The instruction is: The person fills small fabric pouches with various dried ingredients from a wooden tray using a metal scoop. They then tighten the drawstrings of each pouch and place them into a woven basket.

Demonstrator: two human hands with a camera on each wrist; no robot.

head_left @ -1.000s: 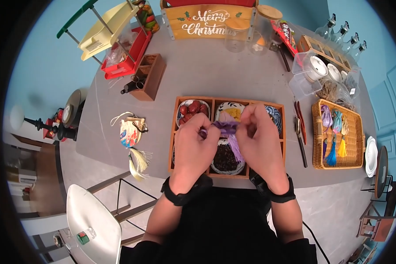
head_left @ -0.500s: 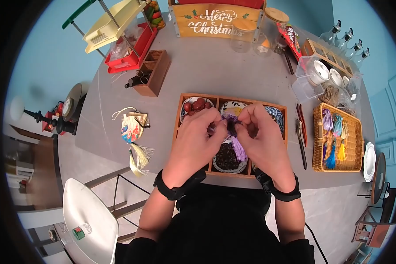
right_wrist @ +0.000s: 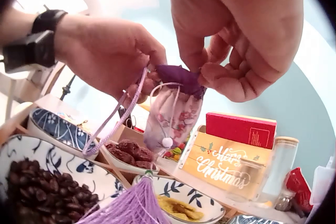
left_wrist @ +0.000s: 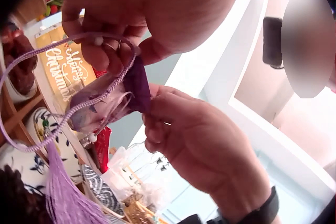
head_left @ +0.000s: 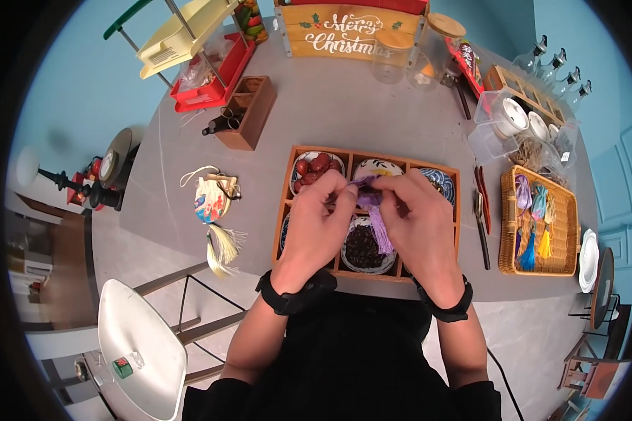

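Observation:
A small drawstring pouch [right_wrist: 173, 113], pale with printed blossoms and a dark purple top band, hangs between the two hands over the compartment box. My left hand [head_left: 319, 228] pinches one side of the band with thumb and fingers. Opposite it, my right hand [head_left: 423, 228] pinches the other side. The lilac braided cord [left_wrist: 63, 121] loops down past the left hand, and a lilac tassel [head_left: 380, 231] dangles below. White beads on thin strings show on the pouch in both wrist views. What lies inside the pouch is hidden.
Beneath the hands, the wooden box [head_left: 458, 231] holds bowls of red dates [head_left: 317, 168], dark beans [head_left: 367, 247] and something yellow. A cream tasseled pouch [head_left: 213, 198] lies at left; a wicker tray [head_left: 574, 242] with tassels stands at right, beside dark slender tools [head_left: 482, 217].
Both hands keep hold of the pouch's top. Its band, gaping dark half a second ago, now shows as a narrow purple strip between the fingertips. The head view has shifted slightly.

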